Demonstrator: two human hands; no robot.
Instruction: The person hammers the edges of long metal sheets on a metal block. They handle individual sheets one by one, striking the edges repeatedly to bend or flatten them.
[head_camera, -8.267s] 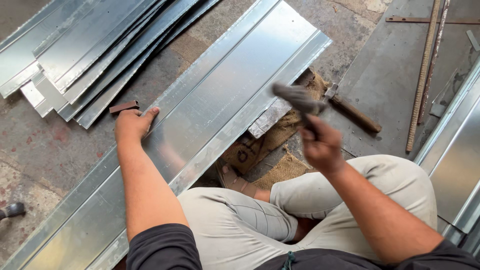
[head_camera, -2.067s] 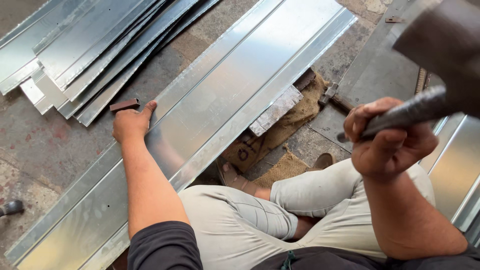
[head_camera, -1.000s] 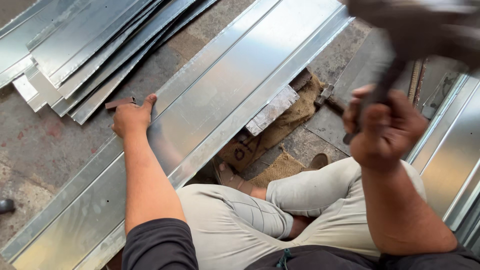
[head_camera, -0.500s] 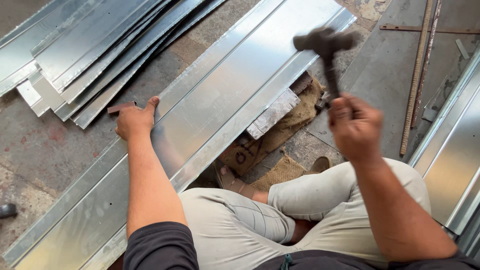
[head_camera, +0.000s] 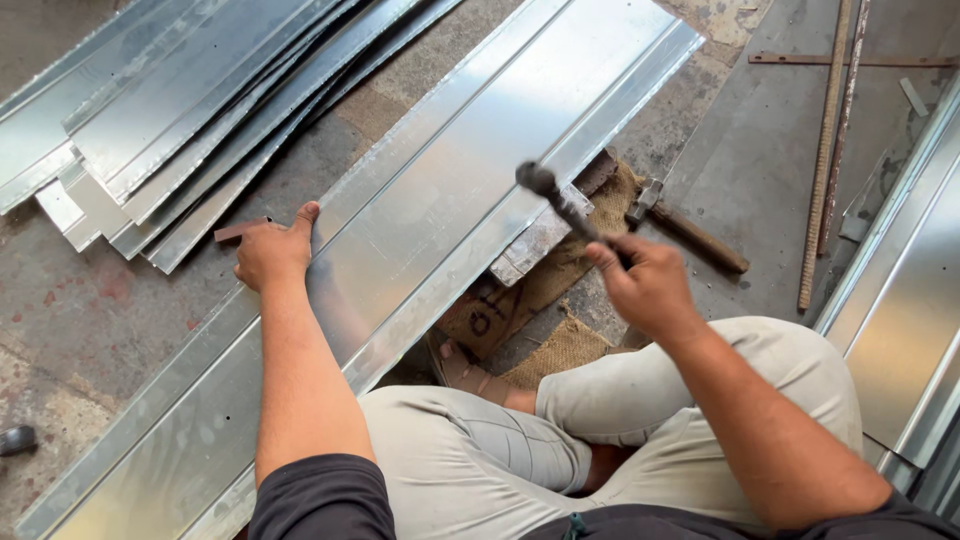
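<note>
While the person sits cross-legged on the floor, right hand (head_camera: 648, 288) is fisted tight round the handle of a hammer (head_camera: 560, 200), head blurred just above the near edge of the long metal sheet (head_camera: 430, 230). Left hand (head_camera: 272, 252) lies flat, fingers loose, pressing the sheet's far edge, gripping nothing. Sheet runs diagonally across the floor, its near edge over a metal block (head_camera: 540, 240) on burlap sacking (head_camera: 570, 262). 2nd hammer (head_camera: 690, 225) lies beyond the sacking. Stack of similar sheets (head_camera: 190, 110) sits far left; rusty rods (head_camera: 832, 150) far right.
</note>
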